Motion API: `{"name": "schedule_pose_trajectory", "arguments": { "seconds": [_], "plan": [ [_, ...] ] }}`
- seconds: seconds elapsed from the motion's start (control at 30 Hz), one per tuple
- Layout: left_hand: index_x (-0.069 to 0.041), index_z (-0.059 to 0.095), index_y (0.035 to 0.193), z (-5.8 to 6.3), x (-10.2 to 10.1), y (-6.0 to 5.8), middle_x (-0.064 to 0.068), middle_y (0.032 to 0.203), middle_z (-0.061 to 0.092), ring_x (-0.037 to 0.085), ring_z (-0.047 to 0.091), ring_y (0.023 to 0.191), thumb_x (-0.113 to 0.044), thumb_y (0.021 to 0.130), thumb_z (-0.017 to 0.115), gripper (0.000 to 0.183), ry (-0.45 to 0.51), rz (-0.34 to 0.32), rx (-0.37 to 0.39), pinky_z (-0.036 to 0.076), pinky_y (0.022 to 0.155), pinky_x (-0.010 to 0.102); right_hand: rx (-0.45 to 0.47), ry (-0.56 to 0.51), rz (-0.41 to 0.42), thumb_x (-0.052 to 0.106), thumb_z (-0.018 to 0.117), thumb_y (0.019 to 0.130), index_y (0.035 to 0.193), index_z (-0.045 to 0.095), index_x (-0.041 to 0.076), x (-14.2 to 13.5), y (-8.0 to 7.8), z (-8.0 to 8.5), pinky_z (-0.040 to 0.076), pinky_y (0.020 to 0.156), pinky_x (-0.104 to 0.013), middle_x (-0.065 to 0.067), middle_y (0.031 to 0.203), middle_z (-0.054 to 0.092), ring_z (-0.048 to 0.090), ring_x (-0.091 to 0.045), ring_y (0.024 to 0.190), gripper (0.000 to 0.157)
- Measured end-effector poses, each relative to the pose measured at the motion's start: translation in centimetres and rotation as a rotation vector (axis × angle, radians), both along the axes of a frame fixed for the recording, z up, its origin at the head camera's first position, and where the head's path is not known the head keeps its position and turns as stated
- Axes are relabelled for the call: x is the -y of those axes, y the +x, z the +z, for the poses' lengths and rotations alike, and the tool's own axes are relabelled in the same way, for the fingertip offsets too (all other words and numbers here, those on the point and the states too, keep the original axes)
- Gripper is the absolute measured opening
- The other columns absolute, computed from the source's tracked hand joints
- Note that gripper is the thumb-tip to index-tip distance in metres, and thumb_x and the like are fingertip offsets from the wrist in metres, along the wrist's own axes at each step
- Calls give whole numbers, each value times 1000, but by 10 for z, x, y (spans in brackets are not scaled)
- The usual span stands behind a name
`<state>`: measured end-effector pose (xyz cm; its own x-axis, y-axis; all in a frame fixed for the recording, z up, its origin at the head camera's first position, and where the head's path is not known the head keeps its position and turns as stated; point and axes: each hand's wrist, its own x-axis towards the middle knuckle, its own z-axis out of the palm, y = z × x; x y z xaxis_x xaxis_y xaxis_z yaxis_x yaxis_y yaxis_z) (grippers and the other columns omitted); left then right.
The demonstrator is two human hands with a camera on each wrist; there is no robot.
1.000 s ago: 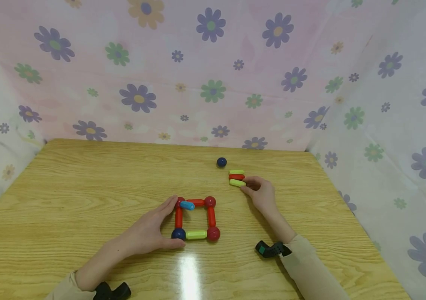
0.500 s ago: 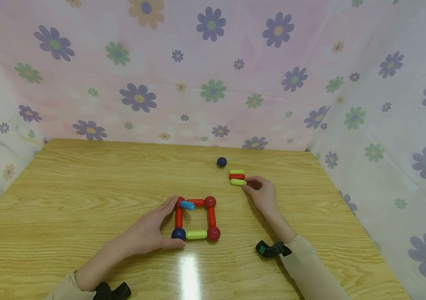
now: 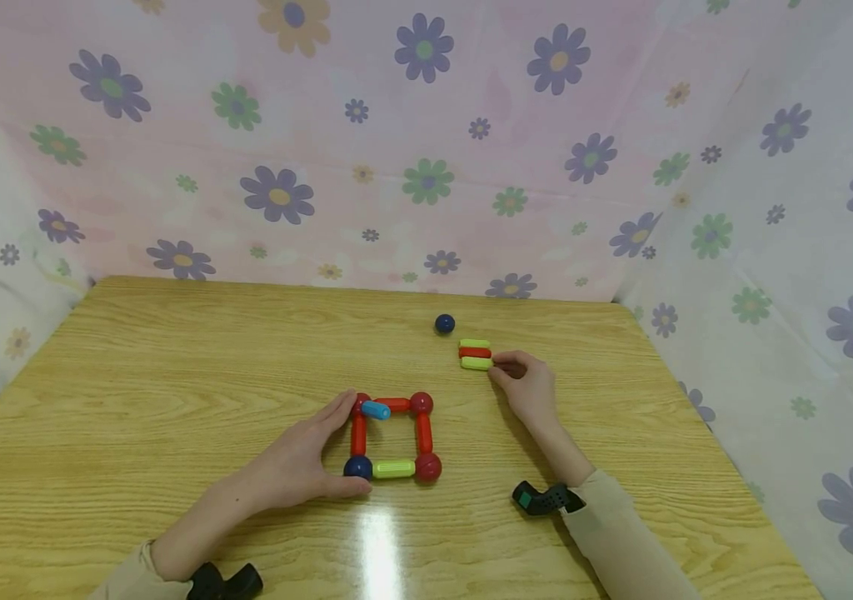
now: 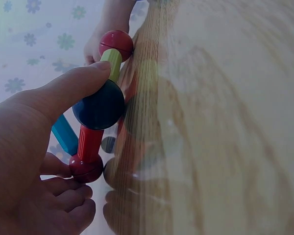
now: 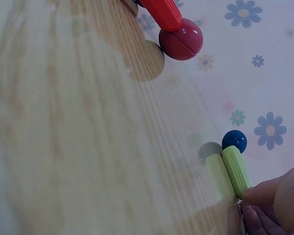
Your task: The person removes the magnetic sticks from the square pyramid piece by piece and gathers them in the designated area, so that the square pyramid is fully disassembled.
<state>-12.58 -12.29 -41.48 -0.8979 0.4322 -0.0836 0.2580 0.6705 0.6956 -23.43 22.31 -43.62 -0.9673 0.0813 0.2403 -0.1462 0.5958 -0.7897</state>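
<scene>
Three rods (image 3: 475,353) lie together on the bench (image 3: 246,350); the right hand (image 3: 529,387) pinches the near green rod (image 3: 475,364) by its end, while the left hand (image 3: 295,462) grips the square frame (image 3: 424,435), seemingly steadying it.

From here I'm watching a glossy wood-grain table (image 3: 209,375) reflecting smooth, shiny, plastic-looking balls (image 3: 428,467) and ridged, plastic-looking rods (image 3: 394,470), while the backdrop (image 3: 366,150) is hanging in matt, creased cloth, the sleeves (image 3: 621,533) are looking like dull fabric and the wrist cameras (image 3: 535,500) like matt plastic.
</scene>
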Motion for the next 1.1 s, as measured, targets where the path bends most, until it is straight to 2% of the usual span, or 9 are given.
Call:
{"name": "schedule_pose_trajectory", "arguments": {
  "seconds": [0.17,0.43,0.53,0.67,0.87,0.97,1.1],
  "plan": [
    [-12,19,161,0,0,-1,8,166,19,38,28,149,-63,74,79,117,-1,-4,-5,32,114,60,-5,-8,-4,5,73,90,107,74,3,0,1,1,57,83,-30,-16,105,74,71,-28,97,18],
    [-10,20,161,1,-1,-1,9,166,19,38,28,149,-63,74,79,117,-3,-8,-5,32,115,59,-21,-95,-14,10,73,91,110,73,2,4,5,12,53,79,-18,-14,108,72,69,-25,97,21],
    [-10,20,161,1,-1,0,10,166,20,39,29,148,-63,74,79,117,-6,-4,-3,33,114,59,3,-106,37,15,74,92,113,72,4,13,8,20,54,80,-18,-12,108,72,68,-22,98,24],
    [-9,20,160,1,0,2,10,166,19,40,29,148,-62,74,80,117,-5,-1,-4,33,114,60,4,-126,148,16,74,91,116,70,3,32,15,30,55,85,-22,-14,110,72,68,-21,99,29],
    [-10,20,160,1,-1,1,11,166,20,40,29,148,-63,74,79,117,-5,-1,-15,34,113,60,-8,-162,299,18,75,91,119,68,3,60,28,46,54,95,-38,-18,116,69,67,-21,102,33],
    [-10,20,160,1,-1,0,11,166,20,40,30,148,-64,74,79,117,-7,-1,-16,34,113,60,-8,-182,338,16,76,90,118,68,3,68,34,50,54,96,-43,-20,116,68,67,-22,102,32],
    [-10,20,160,1,-1,0,11,166,21,40,30,148,-64,74,79,117,-7,2,-12,34,113,60,10,-190,362,16,76,90,118,69,4,74,40,52,54,96,-42,-18,115,69,67,-21,101,32]
  ]
}}
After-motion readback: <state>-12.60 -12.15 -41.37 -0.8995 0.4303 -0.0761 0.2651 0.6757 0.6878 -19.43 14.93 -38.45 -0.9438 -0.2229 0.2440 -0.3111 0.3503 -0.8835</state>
